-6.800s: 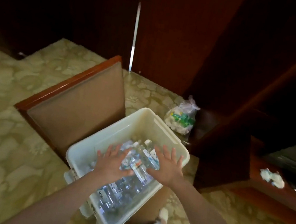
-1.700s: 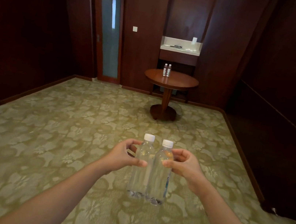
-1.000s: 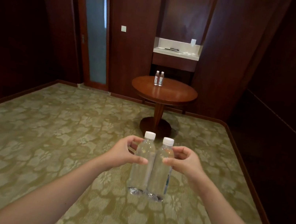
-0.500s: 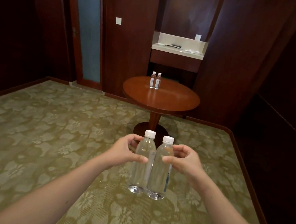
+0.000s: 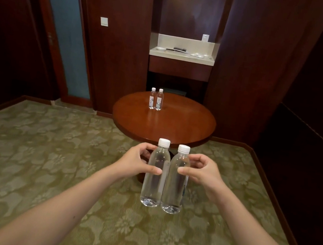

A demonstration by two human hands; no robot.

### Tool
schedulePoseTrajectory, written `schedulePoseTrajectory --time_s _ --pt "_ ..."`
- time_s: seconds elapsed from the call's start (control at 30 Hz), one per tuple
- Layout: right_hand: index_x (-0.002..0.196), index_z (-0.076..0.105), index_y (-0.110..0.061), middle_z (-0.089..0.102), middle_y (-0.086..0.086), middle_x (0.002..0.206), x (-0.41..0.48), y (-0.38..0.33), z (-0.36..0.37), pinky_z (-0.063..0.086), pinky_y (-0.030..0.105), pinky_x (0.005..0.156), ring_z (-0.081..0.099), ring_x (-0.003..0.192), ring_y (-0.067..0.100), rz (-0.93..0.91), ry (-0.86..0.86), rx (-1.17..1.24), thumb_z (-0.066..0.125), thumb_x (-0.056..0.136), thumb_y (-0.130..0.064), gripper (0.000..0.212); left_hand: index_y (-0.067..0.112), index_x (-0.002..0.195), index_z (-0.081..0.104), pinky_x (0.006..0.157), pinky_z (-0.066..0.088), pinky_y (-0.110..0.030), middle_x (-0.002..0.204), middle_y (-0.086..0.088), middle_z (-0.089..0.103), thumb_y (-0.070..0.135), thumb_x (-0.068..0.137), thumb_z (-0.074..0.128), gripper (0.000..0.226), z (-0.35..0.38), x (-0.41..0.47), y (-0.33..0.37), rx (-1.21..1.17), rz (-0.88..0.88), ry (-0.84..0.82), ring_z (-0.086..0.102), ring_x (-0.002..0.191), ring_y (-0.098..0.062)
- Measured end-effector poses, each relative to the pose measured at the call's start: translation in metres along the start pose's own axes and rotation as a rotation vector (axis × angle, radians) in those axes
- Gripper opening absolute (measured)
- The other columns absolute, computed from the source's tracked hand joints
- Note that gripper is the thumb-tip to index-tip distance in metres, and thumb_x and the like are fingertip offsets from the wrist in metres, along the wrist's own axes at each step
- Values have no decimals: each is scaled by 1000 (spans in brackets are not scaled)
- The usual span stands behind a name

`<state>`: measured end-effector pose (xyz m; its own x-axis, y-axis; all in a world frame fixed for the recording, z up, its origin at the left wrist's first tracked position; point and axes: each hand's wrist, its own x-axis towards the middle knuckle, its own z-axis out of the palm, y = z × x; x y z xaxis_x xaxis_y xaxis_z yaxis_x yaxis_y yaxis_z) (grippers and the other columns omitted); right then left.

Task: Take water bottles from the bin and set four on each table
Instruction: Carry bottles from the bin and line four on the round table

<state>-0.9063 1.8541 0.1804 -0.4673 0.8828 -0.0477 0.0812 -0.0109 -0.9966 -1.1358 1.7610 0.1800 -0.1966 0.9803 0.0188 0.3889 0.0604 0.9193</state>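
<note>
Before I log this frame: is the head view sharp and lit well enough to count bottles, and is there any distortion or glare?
Head view: held bottles are sharp in the middle; table bottles are small but countable as two, labels unreadable; side walls sink into near-black; table top shows a soft sheen, not blown out; door frame leans, likely from wide-angle distortion.
</note>
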Motion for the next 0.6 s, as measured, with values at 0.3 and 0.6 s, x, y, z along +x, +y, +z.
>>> schedulePoseTrajectory --time_s 0.3,0.6 --pt "102 67 -8 76 9 102 197 4 -25 59 41 84 72 94 23 -6 -45 19 90 59 3 50 31 114 57 78 54 -21 104 2 70 20 59 93 66 -17 182 -20 -4 1 59 68 97 -14" --pt "107 66 -6 76 6 100 388 -25 -68 57 21 66 72 85 12 -38 -113 -31 89 62 1 51 27 121 57 89 57 -37 110 -4 69 24 56 95 75 -32 368 -19 -18 -25 141 72 91 -18"
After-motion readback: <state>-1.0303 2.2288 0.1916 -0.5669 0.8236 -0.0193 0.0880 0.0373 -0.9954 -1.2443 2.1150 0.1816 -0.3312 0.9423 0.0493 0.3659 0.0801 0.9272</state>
